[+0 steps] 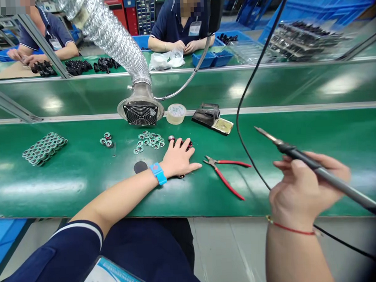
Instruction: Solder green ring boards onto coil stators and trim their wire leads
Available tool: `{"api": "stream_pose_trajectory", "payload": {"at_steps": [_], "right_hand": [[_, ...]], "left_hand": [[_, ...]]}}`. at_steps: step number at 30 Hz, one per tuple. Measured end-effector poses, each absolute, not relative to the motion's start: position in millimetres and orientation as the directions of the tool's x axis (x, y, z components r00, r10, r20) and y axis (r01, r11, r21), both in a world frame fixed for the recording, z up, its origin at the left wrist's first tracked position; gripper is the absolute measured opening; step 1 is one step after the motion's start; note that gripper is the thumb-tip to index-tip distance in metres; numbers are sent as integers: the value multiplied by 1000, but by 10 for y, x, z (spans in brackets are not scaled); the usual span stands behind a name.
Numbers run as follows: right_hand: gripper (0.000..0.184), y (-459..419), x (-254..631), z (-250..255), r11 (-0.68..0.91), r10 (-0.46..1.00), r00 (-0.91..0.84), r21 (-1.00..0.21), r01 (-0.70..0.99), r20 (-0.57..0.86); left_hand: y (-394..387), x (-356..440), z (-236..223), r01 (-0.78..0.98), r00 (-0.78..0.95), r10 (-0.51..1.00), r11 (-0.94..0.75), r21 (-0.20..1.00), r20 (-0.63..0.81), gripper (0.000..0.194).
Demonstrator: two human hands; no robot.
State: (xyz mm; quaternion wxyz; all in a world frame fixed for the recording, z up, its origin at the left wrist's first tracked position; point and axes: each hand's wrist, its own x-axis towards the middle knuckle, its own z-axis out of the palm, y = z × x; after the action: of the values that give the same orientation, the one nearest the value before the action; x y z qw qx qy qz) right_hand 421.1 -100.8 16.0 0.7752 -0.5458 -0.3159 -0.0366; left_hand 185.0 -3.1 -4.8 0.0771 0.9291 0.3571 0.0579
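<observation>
My left hand [179, 157] lies spread, palm down, over several small dark and red round parts [188, 143] on the green bench; most of them are hidden under it. A blue wrist strap [158, 173] circles that wrist. In my right hand [303, 182] is a soldering iron [302, 157], raised over the bench with its tip pointing left. Pliers [212, 161] with red handles lie spread apart between my hands. Left of my left hand are scattered small green circuit boards [150, 139] and a black disc [140, 167].
A fume extractor [141, 114] hangs over the bench's rear. Beside it are a tape roll [176, 114] and a soldering iron stand [212, 118]. Stacked round boards [44, 148] lie far left. A black cable [240, 102] crosses the right side. Two people sit across the bench.
</observation>
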Motion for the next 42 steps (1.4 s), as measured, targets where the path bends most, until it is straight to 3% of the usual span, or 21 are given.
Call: {"api": "stream_pose_trajectory", "payload": {"at_steps": [3,9,19,27,30,37,42], "right_hand": [[33,-1232,3883,138,400,314,762,-807,435,566],[34,-1511,3289,5,252,552,607,-808,532,572],[40,-1594,2599,-214,373,751,408,-843,387,520],[35,-1525,2151,-241,329,809,365,-870,368,461],[33,-1484,2038,-238,295,820,361,-869,397,444],[32,-1357,1853,-302,289,807,370,-854,432,461],[30,-1243,1838,-393,272,757,450,-855,441,473]], "left_hand": [[-258,1860,-64,635,754,654,-749,189,62,66],[-603,1663,-58,646,741,667,-739,192,71,58],[-993,819,25,641,755,656,-744,187,21,48],[-797,93,28,426,905,423,-892,153,-53,53],[-705,-110,38,407,913,401,-904,128,-68,53],[-433,-584,81,465,885,458,-880,99,-82,51],[-216,-1050,77,626,778,621,-779,31,-93,52]]}}
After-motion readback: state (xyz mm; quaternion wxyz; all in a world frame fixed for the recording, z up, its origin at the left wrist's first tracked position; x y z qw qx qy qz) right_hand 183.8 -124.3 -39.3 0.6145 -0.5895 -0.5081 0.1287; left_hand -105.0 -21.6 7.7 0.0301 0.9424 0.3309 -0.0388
